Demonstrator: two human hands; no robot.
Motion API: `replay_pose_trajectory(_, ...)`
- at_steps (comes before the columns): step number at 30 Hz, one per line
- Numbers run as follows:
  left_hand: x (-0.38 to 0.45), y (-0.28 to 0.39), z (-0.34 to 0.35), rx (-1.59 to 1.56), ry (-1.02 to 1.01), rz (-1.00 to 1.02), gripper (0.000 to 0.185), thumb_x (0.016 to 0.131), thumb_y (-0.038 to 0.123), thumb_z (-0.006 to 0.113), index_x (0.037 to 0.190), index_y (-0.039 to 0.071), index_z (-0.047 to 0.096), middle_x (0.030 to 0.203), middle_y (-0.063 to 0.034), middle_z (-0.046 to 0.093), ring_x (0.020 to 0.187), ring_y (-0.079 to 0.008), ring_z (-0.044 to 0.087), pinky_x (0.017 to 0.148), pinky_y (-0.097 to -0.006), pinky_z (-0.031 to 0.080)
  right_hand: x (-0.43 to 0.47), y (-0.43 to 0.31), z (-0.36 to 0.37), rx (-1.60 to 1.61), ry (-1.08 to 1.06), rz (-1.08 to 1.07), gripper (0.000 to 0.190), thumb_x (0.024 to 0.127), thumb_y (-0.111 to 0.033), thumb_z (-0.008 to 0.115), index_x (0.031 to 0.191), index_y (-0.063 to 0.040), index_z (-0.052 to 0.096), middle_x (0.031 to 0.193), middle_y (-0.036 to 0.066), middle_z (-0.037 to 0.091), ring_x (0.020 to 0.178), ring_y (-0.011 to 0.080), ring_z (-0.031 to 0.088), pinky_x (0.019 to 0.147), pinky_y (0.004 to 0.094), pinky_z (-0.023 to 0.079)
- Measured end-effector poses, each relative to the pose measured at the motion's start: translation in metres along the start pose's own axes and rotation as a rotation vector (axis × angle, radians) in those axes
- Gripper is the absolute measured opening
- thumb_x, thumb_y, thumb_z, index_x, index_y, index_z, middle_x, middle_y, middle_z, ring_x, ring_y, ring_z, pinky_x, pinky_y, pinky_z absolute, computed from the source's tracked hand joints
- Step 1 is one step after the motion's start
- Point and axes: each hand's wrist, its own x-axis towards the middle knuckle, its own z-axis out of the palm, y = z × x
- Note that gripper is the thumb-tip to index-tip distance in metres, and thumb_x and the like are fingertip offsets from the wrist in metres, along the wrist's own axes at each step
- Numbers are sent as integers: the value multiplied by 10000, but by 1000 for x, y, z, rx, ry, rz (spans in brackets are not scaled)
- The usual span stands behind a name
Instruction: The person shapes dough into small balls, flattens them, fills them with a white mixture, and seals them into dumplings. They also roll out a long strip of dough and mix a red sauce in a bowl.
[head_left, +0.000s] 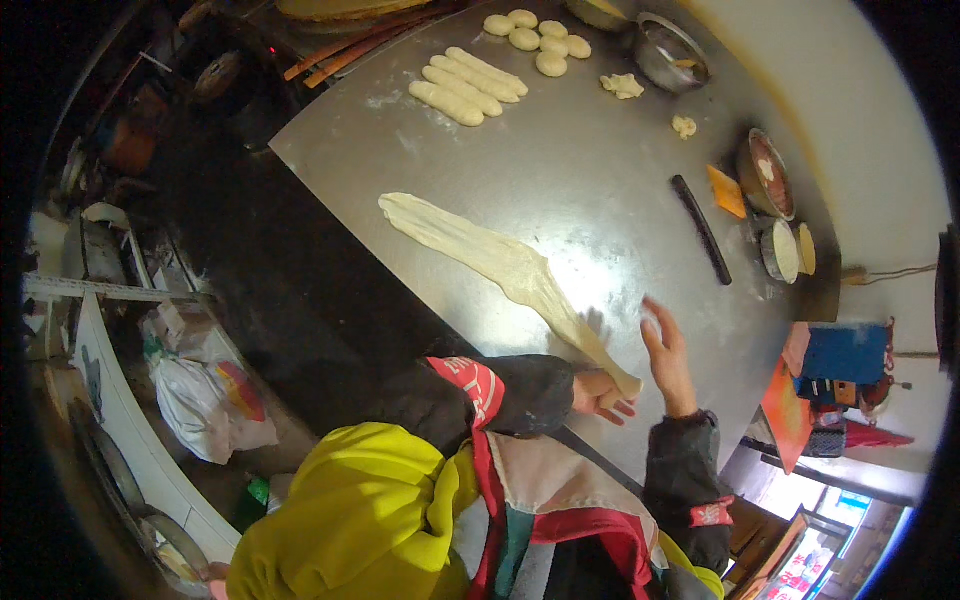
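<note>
A long, thin, flattened strip of dough (517, 274) stretches slantwise over the steel worktable (600, 165), its narrow end near me. My left hand (602, 395) is at that end, with the dough lying over the fingers; the grip itself is partly covered by the dough. To the right of it, my right hand (666, 352) is raised above the table, fingers apart and holding nothing. A dark rolling pin (701, 229) lies farther right, beside an orange scraper (726, 191).
Several dough rolls (469, 86) and round dough balls (553, 46) sit at the far side. Two small dough scraps (622, 86) lie near a metal bowl (672, 52). At the right edge are a bowl with brown contents (766, 174) and a bowl of pale contents (780, 251).
</note>
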Motion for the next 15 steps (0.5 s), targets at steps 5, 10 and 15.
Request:
replay_pose_trajectory(5, -38, 2, 56, 63, 78, -191, 374, 845, 417, 547, 1065, 116, 520, 932, -82, 549, 843, -275, 594, 664, -461, 517, -78, 48, -3, 354, -311, 454, 205, 890, -175, 532, 985, 2, 569, 820, 67, 611, 728, 146, 573, 670, 270, 453)
replay_pose_trajectory(10, -58, -9, 53, 247, 169, -281, 455, 846, 491, 530, 1049, 85, 515, 929, -85, 558, 847, -258, 594, 682, -466, 519, -85, 34, 34, 862, 132, 348, 122, 889, -180, 533, 871, -72, 481, 620, 7, 515, 477, 101, 450, 478, 240, 407)
replay_pose_trajectory(15, -119, 33, 52, 834, 462, 90, 335, 811, 336, 649, 968, 59, 546, 836, -83, 578, 779, -210, 583, 672, -404, 499, -71, 36, -15, 1011, 206, 174, 95, 883, -158, 531, 823, -85, 521, 619, -26, 485, 498, 47, 425, 451, 191, 357)
